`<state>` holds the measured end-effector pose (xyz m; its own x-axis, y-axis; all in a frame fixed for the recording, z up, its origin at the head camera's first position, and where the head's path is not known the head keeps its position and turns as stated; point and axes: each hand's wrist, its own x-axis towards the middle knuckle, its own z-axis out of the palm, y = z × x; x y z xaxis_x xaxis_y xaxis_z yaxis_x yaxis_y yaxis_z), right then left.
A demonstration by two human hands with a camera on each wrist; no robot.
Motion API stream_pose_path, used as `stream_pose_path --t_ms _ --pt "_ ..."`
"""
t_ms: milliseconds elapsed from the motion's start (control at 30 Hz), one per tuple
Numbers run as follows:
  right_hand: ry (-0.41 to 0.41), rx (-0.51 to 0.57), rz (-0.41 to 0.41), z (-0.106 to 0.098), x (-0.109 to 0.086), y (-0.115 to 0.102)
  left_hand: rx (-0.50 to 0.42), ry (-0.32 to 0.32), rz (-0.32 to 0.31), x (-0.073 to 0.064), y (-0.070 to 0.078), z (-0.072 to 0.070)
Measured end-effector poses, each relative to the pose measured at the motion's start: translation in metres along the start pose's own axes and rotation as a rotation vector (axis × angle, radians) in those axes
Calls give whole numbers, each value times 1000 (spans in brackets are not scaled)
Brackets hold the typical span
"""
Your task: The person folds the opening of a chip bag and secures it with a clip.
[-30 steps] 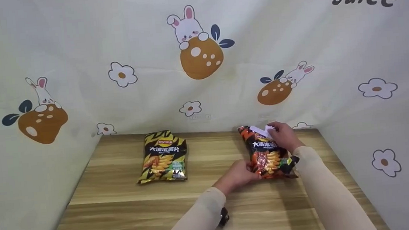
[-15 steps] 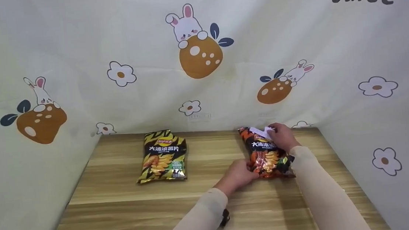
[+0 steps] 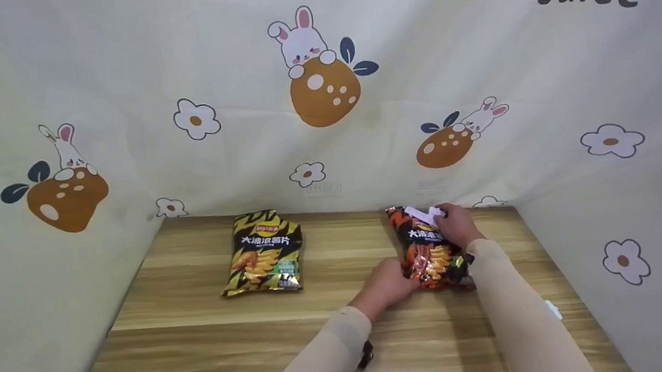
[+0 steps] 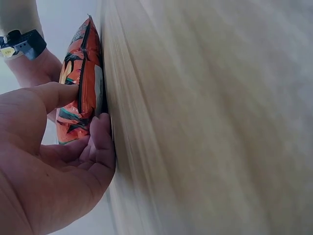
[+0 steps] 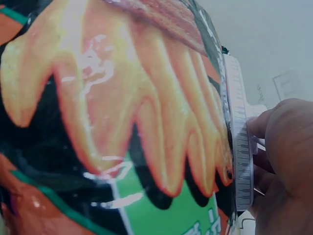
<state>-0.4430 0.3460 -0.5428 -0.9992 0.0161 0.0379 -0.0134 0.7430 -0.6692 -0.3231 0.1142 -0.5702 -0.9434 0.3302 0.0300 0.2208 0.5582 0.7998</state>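
A black-and-orange bag of potato chips (image 3: 427,261) lies at the back right of the table. My left hand (image 3: 386,286) holds its lower left edge; in the left wrist view the thumb presses the bag's side and the other fingers curl underneath. At the bag's top end sits a white bag clip (image 3: 422,215), ribbed along its length in the right wrist view. My right hand (image 5: 286,156) pinches a small part of this clip (image 5: 239,137) between thumb and fingers.
A yellow-and-black bag of chips (image 3: 262,255) lies to the left on the wooden table (image 3: 220,357). A small pale object (image 3: 553,310) shows beside the right forearm. Printed cloth (image 3: 233,164) hangs behind and along both sides.
My right forearm has shifted slightly left, uncovering the small pale object at the right. The orange bag's lower right corner has drawn slightly inward. Both hands keep their hold.
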Motion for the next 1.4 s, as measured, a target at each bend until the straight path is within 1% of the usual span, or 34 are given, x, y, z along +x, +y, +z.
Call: stream_pose_path --t_ms 133,333,433,667,867,1033,1200,1300,1400 --pt "-10 -9 15 3 0 1 3 1 18 1 0 0" --pt "-8 -59 1 6 0 4 26 5 27 2 1 0" --pt "-7 -69 10 7 0 5 32 6 22 1 1 0" --pt "-27 -67 52 5 -1 4 14 11 8 0 3 0" --pt "12 -69 18 8 -2 7 29 26 11 -1 2 0" --pt "18 -47 46 6 -4 1 -2 21 13 -1 1 -2" --pt "27 5 69 0 -10 -7 -36 16 -30 -4 1 -11" --pt "52 22 49 -3 -16 -11 -47 15 -61 -7 0 -19" --pt "82 56 16 -5 -25 -15 -49 18 -64 -11 -2 -29"
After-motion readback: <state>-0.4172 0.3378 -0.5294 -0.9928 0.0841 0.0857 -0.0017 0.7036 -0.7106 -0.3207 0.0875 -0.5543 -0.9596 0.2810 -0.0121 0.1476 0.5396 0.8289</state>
